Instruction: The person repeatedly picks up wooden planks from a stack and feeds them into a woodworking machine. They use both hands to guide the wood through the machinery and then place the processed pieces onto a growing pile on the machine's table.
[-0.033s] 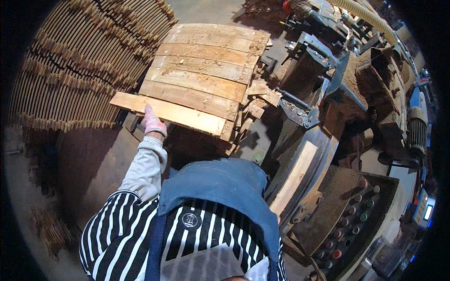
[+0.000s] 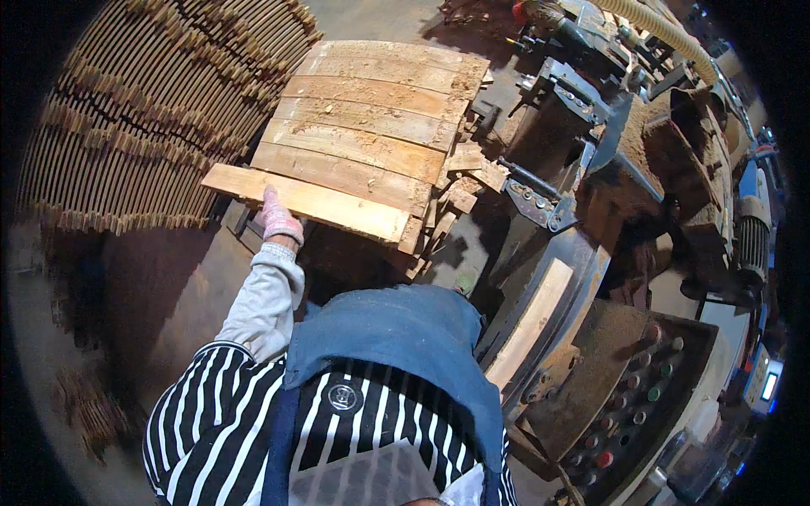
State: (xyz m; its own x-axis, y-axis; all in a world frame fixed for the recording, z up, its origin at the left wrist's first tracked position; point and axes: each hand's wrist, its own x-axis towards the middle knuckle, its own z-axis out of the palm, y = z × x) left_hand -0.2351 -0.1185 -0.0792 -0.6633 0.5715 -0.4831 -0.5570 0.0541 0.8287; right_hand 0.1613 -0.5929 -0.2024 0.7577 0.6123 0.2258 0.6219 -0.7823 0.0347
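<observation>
- the left hand point(image 2: 280, 224), in a pink and white cloth glove point(image 2: 283, 228), was clamped on a long, flat, pale wooden board point(image 2: 333, 207). the thumb lay on top; the other fingers were hidden, most likely bent underneath so the board would not tip or drop.
- the right hand was out of sight, so i could not tell how its fingers were.
- the board was along the near edge of a pile of dusty, flat, light brown wooden boards point(image 2: 363, 110). i could not tell if they touched.
- those boards sat side by side, maybe to stay tidy.
- a narrow, pale wooden strip point(image 2: 531, 322) lay on a curved grey metal machine bed point(image 2: 582, 249), which perhaps kept it steady.
- a round, dark badge point(image 2: 343, 397) with a pale mark was on the black and white striped cloth shirt point(image 2: 211, 422).
- a small, bright screen point(image 2: 769, 385) was too tiny to read.
</observation>
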